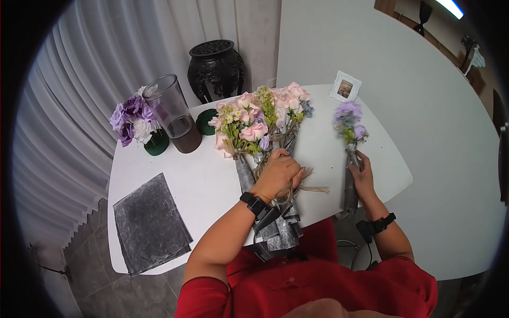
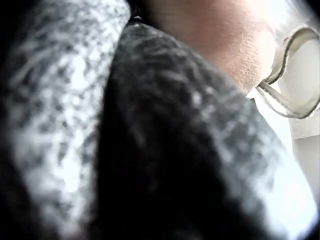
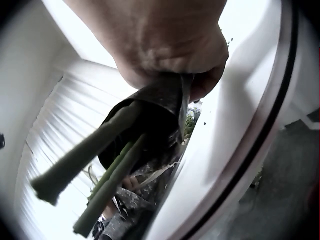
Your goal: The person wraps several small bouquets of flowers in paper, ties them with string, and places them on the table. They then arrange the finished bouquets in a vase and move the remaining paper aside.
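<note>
My right hand (image 1: 362,175) grips a small bouquet of purple flowers (image 1: 348,116) by its dark grey paper wrap (image 1: 350,185). In the right wrist view, several green stems (image 3: 107,180) poke out of the open end of that wrap, below the hand (image 3: 165,40). My left hand (image 1: 280,174) is curled over a cluster of wrapped bouquets with pink roses (image 1: 254,131) and holds them at their tied part. Loose ends of a tan ribbon (image 1: 316,188) stick out beside it. Close up in the left wrist view are the mottled grey wraps (image 2: 60,125), with part of the left hand (image 2: 225,45) behind.
Dark grey wrapping sheets (image 1: 152,222) lie on the white table (image 1: 207,175) at the left. Behind them stand a tall clear vase (image 1: 183,130) with dark contents and a purple and white flower arrangement (image 1: 135,119). A white picture frame (image 1: 345,86) stands at the far edge.
</note>
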The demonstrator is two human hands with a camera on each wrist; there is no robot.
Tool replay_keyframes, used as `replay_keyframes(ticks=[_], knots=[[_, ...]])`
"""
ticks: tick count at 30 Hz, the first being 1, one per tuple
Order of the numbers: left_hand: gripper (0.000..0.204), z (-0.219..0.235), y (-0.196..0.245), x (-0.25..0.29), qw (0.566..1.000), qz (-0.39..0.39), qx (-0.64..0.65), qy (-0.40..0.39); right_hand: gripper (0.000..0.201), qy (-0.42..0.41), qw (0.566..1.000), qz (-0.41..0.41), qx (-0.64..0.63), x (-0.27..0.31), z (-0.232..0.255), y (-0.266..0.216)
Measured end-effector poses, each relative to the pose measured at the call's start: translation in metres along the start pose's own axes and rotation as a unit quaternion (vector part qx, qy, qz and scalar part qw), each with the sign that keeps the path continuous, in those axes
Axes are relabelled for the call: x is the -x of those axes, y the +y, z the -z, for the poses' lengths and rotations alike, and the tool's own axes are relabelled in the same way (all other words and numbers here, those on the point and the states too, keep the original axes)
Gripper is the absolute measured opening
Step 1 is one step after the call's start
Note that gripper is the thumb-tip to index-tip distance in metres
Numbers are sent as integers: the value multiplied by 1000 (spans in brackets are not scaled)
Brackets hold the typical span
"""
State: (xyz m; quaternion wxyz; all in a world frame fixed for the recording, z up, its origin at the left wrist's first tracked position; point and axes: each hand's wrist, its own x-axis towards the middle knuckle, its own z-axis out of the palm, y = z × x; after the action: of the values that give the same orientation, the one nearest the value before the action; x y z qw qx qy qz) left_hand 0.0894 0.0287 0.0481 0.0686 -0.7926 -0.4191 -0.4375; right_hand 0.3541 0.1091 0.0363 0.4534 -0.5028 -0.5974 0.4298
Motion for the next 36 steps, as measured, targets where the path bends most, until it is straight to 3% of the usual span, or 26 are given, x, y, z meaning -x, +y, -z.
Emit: replay_keyframes(ticks=[3, 6, 11, 13, 15, 17, 21, 23, 25, 30, 33, 36], knots=[[21, 0, 2, -1, 1000, 10, 2, -16, 50, -102, 978, 99, 150, 12, -5, -2], [19, 0, 2, -1, 1000, 9, 10, -10, 50, -177, 961, 117, 178, 18, -26, -2], [9, 1, -3, 1, 996, 21, 75, -52, 51, -142, 948, 171, 226, -2, -33, 2], [6, -2, -4, 1, 992, 29, 112, -54, 49, -126, 961, 110, 221, -16, -21, 9], [9, -5, -3, 1, 993, 7, 120, 5, 49, -106, 968, 59, 219, -26, -7, 7], [10, -4, -3, 2, 992, 31, 124, -5, 48, -54, 955, 91, 275, -34, 4, 14], [12, -2, -6, 5, 986, 102, 131, -5, 48, -48, 940, 152, 302, -1, 8, -7], [13, -1, -8, 6, 987, 104, 125, -7, 50, -189, 948, 124, 222, 27, 7, -19], [13, -2, -9, 7, 987, 109, 119, -6, 52, -250, 929, 147, 228, 46, 13, -11], [10, -6, -12, 8, 988, 98, 118, 7, 51, -219, 940, 73, 252, 59, 56, -14], [7, -9, -15, 10, 991, 93, 99, 0, 48, -95, 938, 69, 328, 46, 85, 2], [8, -11, -18, 14, 990, 101, 97, -6, 47, -31, 953, 86, 290, 32, 87, 14]])
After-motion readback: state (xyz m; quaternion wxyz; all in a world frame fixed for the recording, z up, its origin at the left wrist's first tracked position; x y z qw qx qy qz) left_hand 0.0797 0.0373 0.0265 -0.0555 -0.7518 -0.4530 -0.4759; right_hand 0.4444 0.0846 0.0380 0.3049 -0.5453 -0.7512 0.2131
